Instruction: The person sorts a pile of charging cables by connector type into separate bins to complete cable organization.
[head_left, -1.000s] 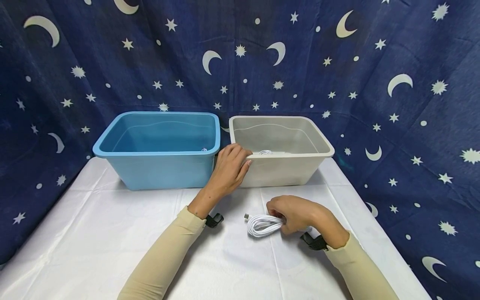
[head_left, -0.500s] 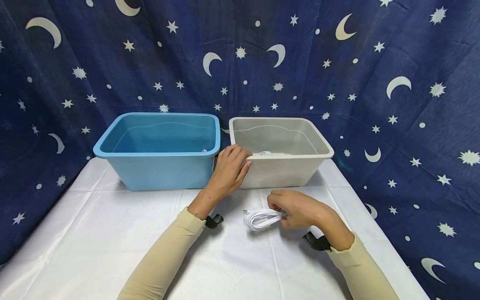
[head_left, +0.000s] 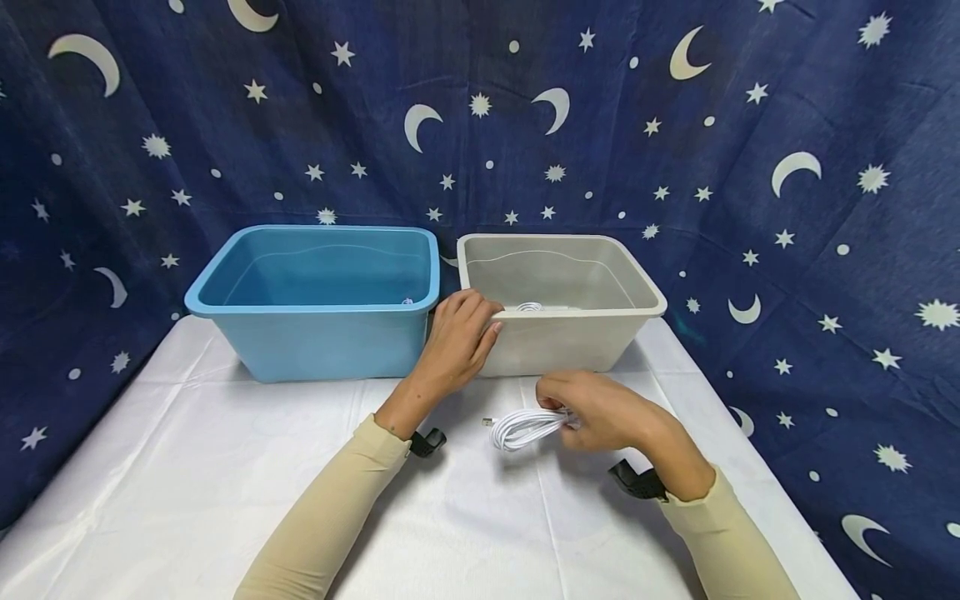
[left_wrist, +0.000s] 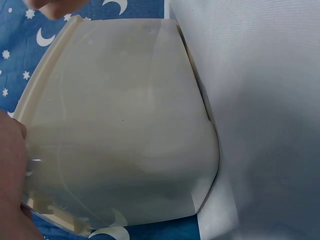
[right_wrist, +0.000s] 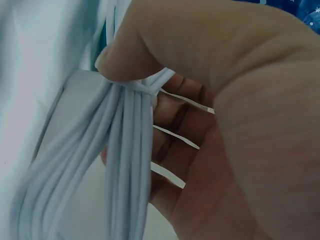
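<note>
My right hand (head_left: 603,412) pinches a coiled white USB cable (head_left: 521,428) in front of the beige bin. The right wrist view shows the thumb pressed on the tied middle of the cable's loops (right_wrist: 127,150). The cable's metal plug (head_left: 487,422) sticks out to the left. My left hand (head_left: 456,340) grips the front rim of the beige bin (head_left: 577,342) near its left corner, fingers hooked over the edge. Inside that bin, part of another white cable coil (head_left: 529,307) shows; the front wall hides the rest.
A blue bin (head_left: 337,346) stands left of the beige one. A small pale item (head_left: 407,301) is partly visible inside it. Both bins are on a white cloth-covered table (head_left: 187,483), before a dark blue curtain (head_left: 480,150) with moons and stars.
My right hand has lifted the white cable from the table and brought it slightly towards the beige bin. My left hand stays on the rim.
</note>
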